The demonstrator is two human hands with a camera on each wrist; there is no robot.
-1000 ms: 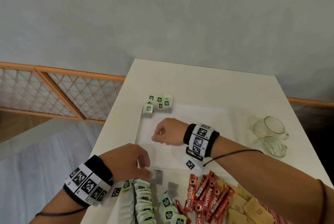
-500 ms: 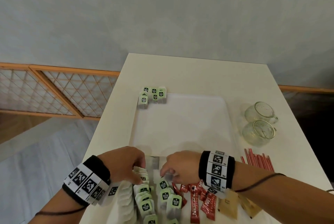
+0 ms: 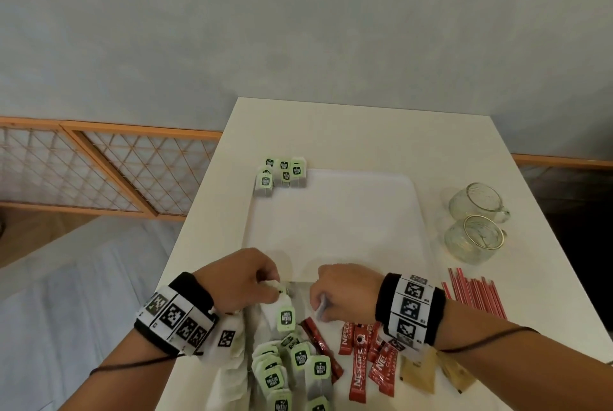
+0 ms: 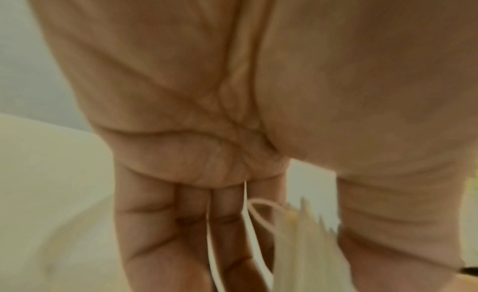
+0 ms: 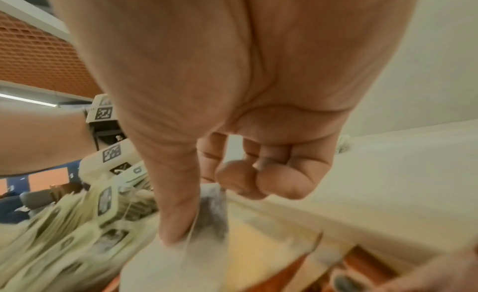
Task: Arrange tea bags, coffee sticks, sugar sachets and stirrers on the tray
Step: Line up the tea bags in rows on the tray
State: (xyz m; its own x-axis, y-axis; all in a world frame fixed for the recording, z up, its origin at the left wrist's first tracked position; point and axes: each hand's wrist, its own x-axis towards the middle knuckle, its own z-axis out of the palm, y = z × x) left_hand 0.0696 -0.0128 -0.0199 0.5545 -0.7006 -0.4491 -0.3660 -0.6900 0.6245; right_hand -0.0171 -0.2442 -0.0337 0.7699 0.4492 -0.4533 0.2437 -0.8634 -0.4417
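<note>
A white tray point(image 3: 331, 211) lies mid-table, and several green-tagged tea bags point(image 3: 282, 175) sit at its far left corner. Just before the tray's near edge, my left hand point(image 3: 268, 284) grips a bunch of tea bags; one green tag point(image 3: 286, 317) dangles under it. In the left wrist view, strings and tea bag paper point(image 4: 305, 245) lie against the curled fingers point(image 4: 186, 225). My right hand point(image 3: 318, 303) pinches a single grey tea bag point(image 5: 212, 214) between thumb and forefinger. A loose pile of tea bags point(image 3: 285, 367) lies below both hands.
Red coffee sticks point(image 3: 365, 361) and brown sugar sachets point(image 3: 418, 374) lie under my right forearm. Red stirrers point(image 3: 474, 291) lie to the right of the tray. Two glass cups point(image 3: 474, 221) stand at the table's right side. The table's left edge drops off beside my left wrist.
My right hand came back from over the tray to the pile at its near edge and took hold of one tea bag. The left hand stayed at the pile.
</note>
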